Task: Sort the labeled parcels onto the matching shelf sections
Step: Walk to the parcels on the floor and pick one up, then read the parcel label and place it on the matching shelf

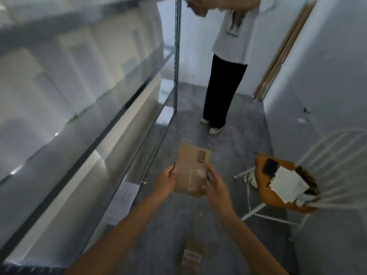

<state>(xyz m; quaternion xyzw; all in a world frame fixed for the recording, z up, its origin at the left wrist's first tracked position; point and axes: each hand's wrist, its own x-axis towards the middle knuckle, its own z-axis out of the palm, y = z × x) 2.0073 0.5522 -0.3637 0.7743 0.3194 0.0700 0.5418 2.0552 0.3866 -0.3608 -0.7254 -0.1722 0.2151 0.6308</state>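
- Here, the left hand (165, 180) and the right hand (215, 186) are gripping a brown parcel (190, 167) by its side edges, holding it between them above the grey floor (228, 151).
- Metal shelving (99, 120) is running along the left. A person (220, 86) is standing at the far end, and a chair (264, 193) is carrying papers (288, 185) on the right.
- Blur is smearing the shelf contents and making the parcel's label unreadable.

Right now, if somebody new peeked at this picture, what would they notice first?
First, the brown parcel with a barcode, held between the left hand and right hand in the middle, low down. Next, the long metal shelf running up the left side, and a chair with an orange seat holding papers on the right. A person in dark trousers stands at the far end.
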